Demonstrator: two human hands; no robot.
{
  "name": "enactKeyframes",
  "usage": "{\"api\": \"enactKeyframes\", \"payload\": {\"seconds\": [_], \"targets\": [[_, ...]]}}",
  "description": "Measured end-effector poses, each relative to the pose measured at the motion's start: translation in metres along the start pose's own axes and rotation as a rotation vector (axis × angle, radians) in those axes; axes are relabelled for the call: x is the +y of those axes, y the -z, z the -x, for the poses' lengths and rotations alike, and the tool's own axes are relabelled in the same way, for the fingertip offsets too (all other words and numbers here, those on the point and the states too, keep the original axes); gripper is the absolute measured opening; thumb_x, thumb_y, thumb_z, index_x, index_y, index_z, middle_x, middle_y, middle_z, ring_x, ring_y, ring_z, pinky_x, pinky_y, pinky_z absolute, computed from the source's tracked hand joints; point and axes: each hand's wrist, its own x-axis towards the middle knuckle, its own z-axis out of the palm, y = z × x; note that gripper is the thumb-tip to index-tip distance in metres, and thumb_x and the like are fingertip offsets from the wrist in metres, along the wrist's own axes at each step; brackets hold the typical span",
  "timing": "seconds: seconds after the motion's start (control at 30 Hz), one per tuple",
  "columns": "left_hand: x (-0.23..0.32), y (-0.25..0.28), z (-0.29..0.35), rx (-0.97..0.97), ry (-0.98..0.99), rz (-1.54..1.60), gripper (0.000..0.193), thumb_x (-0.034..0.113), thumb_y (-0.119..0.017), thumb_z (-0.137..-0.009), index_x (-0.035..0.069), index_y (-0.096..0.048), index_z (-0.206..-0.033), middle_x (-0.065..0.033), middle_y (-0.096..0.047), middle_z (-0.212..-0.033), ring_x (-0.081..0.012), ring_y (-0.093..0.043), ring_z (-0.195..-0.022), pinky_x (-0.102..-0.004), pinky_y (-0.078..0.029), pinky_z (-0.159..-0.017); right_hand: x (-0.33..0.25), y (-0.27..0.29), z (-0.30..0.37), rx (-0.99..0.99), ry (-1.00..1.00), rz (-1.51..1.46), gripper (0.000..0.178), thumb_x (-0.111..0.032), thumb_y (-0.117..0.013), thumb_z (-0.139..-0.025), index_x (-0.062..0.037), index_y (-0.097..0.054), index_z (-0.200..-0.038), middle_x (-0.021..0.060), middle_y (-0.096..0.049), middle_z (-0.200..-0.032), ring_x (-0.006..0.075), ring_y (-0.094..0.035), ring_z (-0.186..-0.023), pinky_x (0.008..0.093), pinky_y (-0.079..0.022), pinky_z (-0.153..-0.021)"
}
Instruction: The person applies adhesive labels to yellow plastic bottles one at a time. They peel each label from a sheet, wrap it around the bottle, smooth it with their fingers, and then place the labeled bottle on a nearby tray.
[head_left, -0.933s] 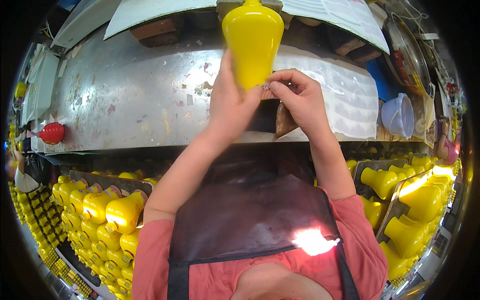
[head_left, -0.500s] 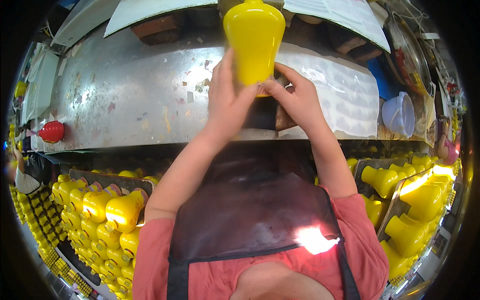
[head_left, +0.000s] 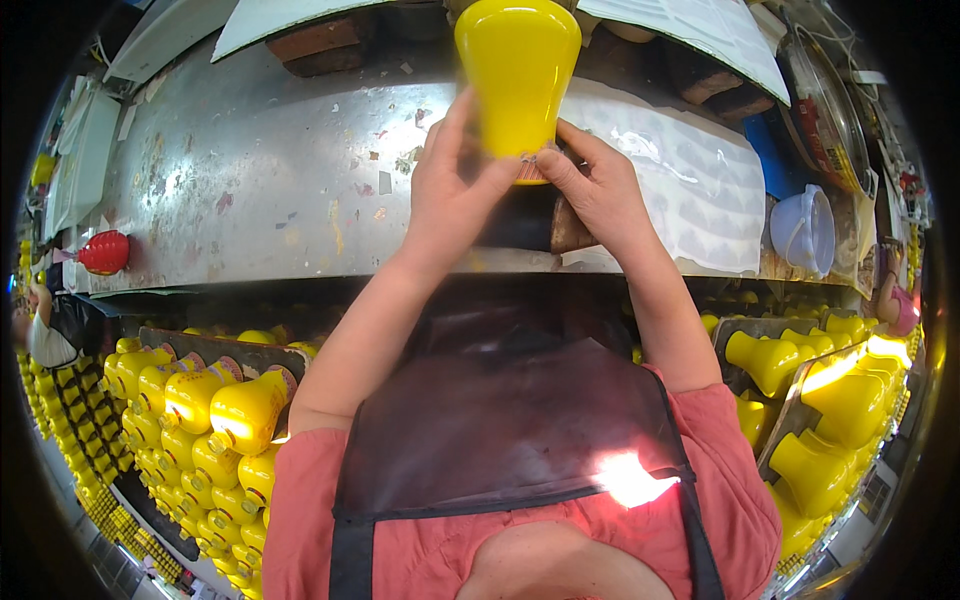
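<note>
A glossy yellow vase, wide at its far shoulder and slimmer toward me, lies with its base end facing me over the metal worktable. My left hand is closed around its left side, thumb on the near end. On the other side my right hand grips the same end, its thumb pressing next to a red-striped band. The fingertips behind the vase are hidden. Below the near end sits a dark block, partly covered by my right hand.
The metal worktable has scraps stuck to it. White sheets lie at right, by a pale bucket. A red container stands at far left. Yellow vases fill racks at left and right. Another person is at far left.
The vase sits slightly higher in the picture, and its far neck has passed out of view. Both thumbs have shifted a little along the near end, still holding it.
</note>
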Motion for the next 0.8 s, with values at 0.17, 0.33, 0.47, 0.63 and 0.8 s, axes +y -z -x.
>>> {"api": "enactKeyframes", "payload": {"seconds": [0.17, 0.33, 0.47, 0.63, 0.8], "targets": [[0.002, 0.001, -0.001, -0.006, 0.006, 0.012, 0.081, 0.025, -0.08, -0.087, 0.009, -0.043, -0.157, -0.0126, -0.058, -0.134, -0.023, -0.058, -0.116, -0.0374, -0.046, -0.104, -0.001, 0.002, -0.001, -0.014, -0.011, 0.008, 0.052, -0.041, -0.069, -0.095, -0.01, -0.065, -0.137, 0.0153, -0.073, -0.1, 0.0205, -0.069, -0.086, 0.0331, -0.054, -0.078], [0.001, 0.002, -0.001, -0.019, 0.021, 0.031, 0.082, 0.024, -0.081, -0.086, 0.009, -0.042, -0.156, -0.0136, -0.056, -0.139, -0.0239, -0.057, -0.12, -0.0376, -0.045, -0.106, -0.001, 0.004, -0.001, -0.033, -0.031, 0.019, 0.053, -0.041, -0.07, -0.094, -0.0109, -0.065, -0.138, 0.0147, -0.073, -0.1, 0.0202, -0.068, -0.087, 0.032, -0.053, -0.079], [0.0, 0.005, -0.002, -0.047, 0.024, 0.071, 0.083, 0.024, -0.081, -0.086, 0.007, -0.041, -0.157, -0.0139, -0.055, -0.143, -0.0241, -0.057, -0.122, -0.0386, -0.045, -0.107, -0.002, 0.005, -0.002, -0.032, -0.041, 0.005, 0.054, -0.041, -0.071, -0.094, -0.0111, -0.065, -0.138, 0.0144, -0.074, -0.102, 0.0194, -0.067, -0.087, 0.0317, -0.053, -0.079], [0.001, 0.003, -0.002, -0.042, 0.076, 0.161, 0.083, 0.023, -0.081, -0.086, 0.005, -0.039, -0.156, -0.0135, -0.053, -0.147, -0.0241, -0.057, -0.123, -0.0388, -0.044, -0.108, -0.007, 0.003, -0.001, -0.026, 0.001, 0.05, 0.053, -0.038, -0.069, -0.095, -0.0095, -0.065, -0.139, 0.014, -0.074, -0.104, 0.0176, -0.068, -0.09, 0.0326, -0.053, -0.08], [0.005, -0.001, -0.001, -0.013, -0.001, 0.016, 0.081, 0.015, -0.077, -0.089, 0.009, -0.037, -0.159, -0.0102, -0.05, -0.14, -0.0163, -0.053, -0.114, -0.0345, -0.044, -0.104, -0.013, 0.008, -0.001, -0.03, -0.057, 0.049, 0.048, -0.032, -0.066, -0.097, -0.0096, -0.063, -0.14, 0.0139, -0.074, -0.104, 0.0206, -0.071, -0.087, 0.0337, -0.055, -0.077]]}}
